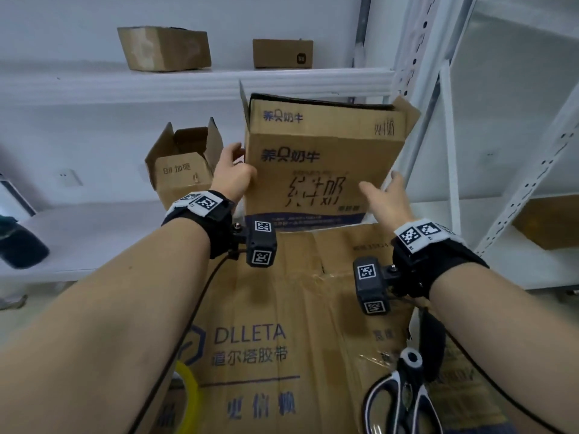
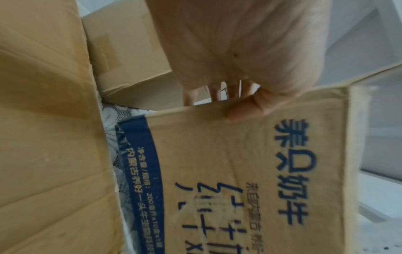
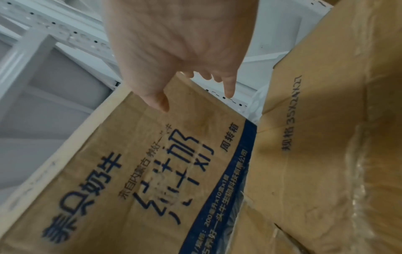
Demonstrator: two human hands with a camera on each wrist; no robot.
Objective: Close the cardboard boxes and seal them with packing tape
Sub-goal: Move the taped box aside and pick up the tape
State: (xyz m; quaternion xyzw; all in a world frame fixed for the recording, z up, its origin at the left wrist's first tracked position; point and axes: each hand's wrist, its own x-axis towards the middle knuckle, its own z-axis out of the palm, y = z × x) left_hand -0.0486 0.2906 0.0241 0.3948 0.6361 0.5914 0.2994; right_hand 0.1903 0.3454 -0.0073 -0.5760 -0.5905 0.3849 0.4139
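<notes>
A brown milk box with blue print stands upright just behind a big DLLETA carton; its top is open and side flaps stick up. My left hand grips its left edge, thumb pressed on the printed front and fingers round the side. At the box's right edge, my right hand is spread open; the right wrist view shows the thumb touching the front and straight fingers past the edge. A yellowish tape roll lies on the carton's near left.
Black-handled scissors lie on the carton's near right. A small open box stands left of the milk box. Two closed boxes sit on the upper white shelf. Perforated shelf uprights rise close on the right.
</notes>
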